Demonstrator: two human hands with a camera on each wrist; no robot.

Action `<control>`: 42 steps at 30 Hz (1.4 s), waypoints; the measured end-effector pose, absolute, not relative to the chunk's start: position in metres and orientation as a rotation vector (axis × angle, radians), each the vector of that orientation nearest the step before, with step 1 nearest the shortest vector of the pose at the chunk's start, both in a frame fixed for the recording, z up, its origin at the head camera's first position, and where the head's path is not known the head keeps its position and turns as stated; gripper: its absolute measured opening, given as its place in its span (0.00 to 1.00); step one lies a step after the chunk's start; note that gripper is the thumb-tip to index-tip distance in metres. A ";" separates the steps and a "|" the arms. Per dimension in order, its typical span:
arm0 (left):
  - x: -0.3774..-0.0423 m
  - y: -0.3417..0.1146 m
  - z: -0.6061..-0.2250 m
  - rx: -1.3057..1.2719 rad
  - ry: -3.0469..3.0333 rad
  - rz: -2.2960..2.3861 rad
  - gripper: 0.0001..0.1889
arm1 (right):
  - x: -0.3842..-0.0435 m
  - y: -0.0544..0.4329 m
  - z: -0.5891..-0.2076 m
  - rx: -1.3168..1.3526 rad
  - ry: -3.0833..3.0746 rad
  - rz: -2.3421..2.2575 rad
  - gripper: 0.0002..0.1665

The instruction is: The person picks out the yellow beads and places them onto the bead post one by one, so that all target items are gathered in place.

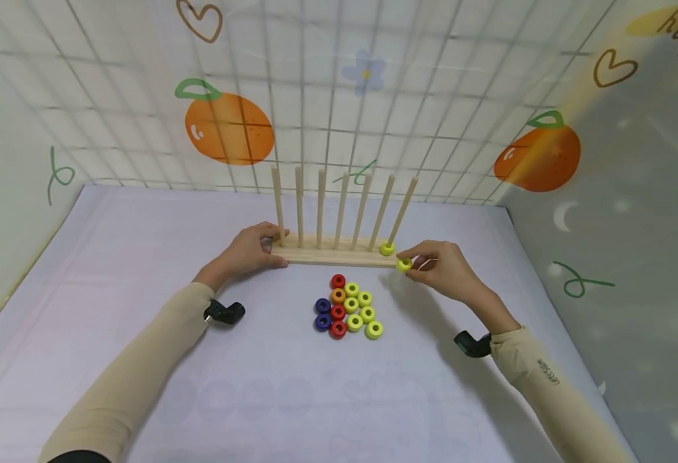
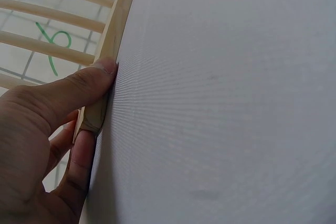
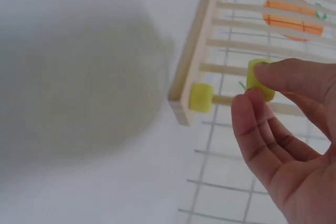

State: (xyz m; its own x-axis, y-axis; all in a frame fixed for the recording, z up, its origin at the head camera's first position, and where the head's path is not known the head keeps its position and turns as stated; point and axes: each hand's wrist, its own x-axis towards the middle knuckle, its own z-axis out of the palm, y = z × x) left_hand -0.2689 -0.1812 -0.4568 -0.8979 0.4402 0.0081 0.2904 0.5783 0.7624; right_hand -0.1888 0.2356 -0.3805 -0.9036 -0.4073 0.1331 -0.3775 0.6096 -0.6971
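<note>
Left hand (image 1: pixel 250 249): I'm gripping the peg rack (image 1: pixel 339 257) mid-frame.
Right hand (image 1: pixel 447 269): I'm pinching a yellow bead (image 1: pixel 404 266) right of frame centre.
Rightmost peg (image 1: pixel 403 210): I'm seemingly loading it.
Yellow bead: likely needing centring above that peg next.

Head: high, forward-down | left wrist: close | right wrist: close | all share pegged rack (image 1: pixel 336 256)

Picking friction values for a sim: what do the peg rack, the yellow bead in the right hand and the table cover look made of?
Peg rack: likely bare wood, matte; natural pale tan on base and pegs.
Yellow bead: painted wood or plastic, can't tell; evenly coloured, smooth-looking.
Table cover: probably fabric, matte; fine ribbing shows in the left wrist view.
</note>
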 end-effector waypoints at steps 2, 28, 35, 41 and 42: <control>-0.269 -0.182 -0.457 0.609 2.627 1.221 0.39 | -0.190 0.237 -0.376 -0.662 2.796 -1.209 0.20; -0.270 -0.177 -0.463 0.657 2.631 1.236 0.39 | -0.200 0.264 -0.306 -0.592 3.058 -1.260 0.19; -0.269 -0.180 -0.461 0.655 2.624 1.269 0.38 | -0.205 0.255 -0.284 -0.652 3.089 -1.282 0.19; -0.269 -0.183 -0.460 0.655 2.629 1.261 0.38 | -0.207 0.246 -0.270 -0.699 3.114 -1.280 0.19; -0.269 -0.183 -0.459 0.654 2.628 1.265 0.38 | -0.208 0.244 -0.268 -0.702 3.123 -1.277 0.19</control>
State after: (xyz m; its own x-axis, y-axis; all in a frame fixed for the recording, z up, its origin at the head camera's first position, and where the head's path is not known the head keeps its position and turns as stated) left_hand -0.2686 -0.1828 -0.4590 -0.8932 0.4467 0.0507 0.3182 0.5484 0.7733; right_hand -0.2080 0.2443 -0.2681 -0.8729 -0.2497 0.4192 -0.4719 0.6504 -0.5952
